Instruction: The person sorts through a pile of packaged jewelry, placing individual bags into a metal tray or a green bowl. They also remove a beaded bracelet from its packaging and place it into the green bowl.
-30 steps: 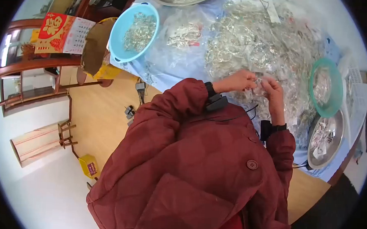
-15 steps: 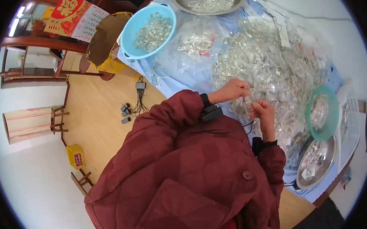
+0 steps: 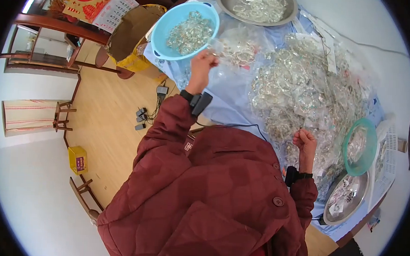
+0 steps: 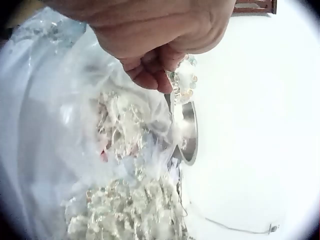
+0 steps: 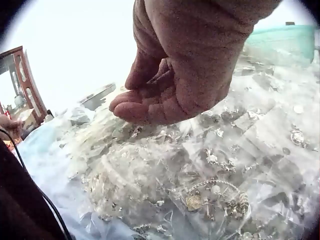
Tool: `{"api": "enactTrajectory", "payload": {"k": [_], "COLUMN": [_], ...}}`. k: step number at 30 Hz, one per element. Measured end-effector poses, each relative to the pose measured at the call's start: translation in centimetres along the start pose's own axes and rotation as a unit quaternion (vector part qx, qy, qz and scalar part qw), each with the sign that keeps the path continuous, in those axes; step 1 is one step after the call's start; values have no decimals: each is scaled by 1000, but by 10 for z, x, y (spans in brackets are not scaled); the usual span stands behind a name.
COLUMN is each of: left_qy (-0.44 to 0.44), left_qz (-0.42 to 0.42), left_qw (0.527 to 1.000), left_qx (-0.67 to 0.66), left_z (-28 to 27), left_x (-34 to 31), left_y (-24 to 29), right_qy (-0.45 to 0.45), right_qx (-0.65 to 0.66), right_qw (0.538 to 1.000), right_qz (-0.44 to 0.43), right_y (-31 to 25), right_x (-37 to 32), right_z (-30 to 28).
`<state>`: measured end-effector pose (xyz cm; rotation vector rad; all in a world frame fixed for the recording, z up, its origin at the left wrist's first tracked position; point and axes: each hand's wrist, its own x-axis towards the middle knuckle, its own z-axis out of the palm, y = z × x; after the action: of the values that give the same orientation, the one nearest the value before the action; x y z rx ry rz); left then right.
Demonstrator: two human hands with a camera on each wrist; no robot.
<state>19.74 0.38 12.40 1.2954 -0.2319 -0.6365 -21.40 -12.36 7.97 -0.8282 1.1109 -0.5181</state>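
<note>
My left hand is beside the near rim of the light blue basin, which holds many clear beaded pieces. In the left wrist view, its thumb and fingers pinch a bracelet of clear, pale green and amber beads. Farther right, my right hand hovers over the near edge of a large pile of jewelry in clear plastic bags. Its fingers are loosely bent with the thumb beside them in the right wrist view, and nothing shows between them.
A clear bag of bracelets lies between basin and pile. Behind stands a steel bowl; at right, a green basket and another steel bowl. A cardboard box stands left of the table. Cables lie on the floor.
The hands were together over the pile; my left hand has moved left to the blue basin. My right hand has stayed over the pile. The head view has shifted.
</note>
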Motion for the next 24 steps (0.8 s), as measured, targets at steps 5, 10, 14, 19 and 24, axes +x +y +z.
{"api": "enactTrajectory", "payload": {"k": [5, 10, 14, 19, 24], "left_qy": [14, -61, -11, -75, -228], "left_qz": [0, 100, 98, -32, -104], "left_qw": [999, 991, 990, 997, 964], "left_qx": [-41, -64, -97, -4, 88], "left_z": [-21, -53, -55, 19, 94], "left_x": [19, 60, 77, 38, -7], "left_y": [25, 18, 17, -18, -45], "right_qy": [7, 23, 33, 98, 112], "right_qx": [5, 4, -3, 41, 58], "right_qw": [1000, 1000, 999, 994, 992], "right_qz": [7, 6, -6, 5, 1], "right_y": [5, 7, 12, 9, 14], "right_x": [-6, -6, -9, -29, -47], "right_z": [1, 5, 0, 1, -6]}}
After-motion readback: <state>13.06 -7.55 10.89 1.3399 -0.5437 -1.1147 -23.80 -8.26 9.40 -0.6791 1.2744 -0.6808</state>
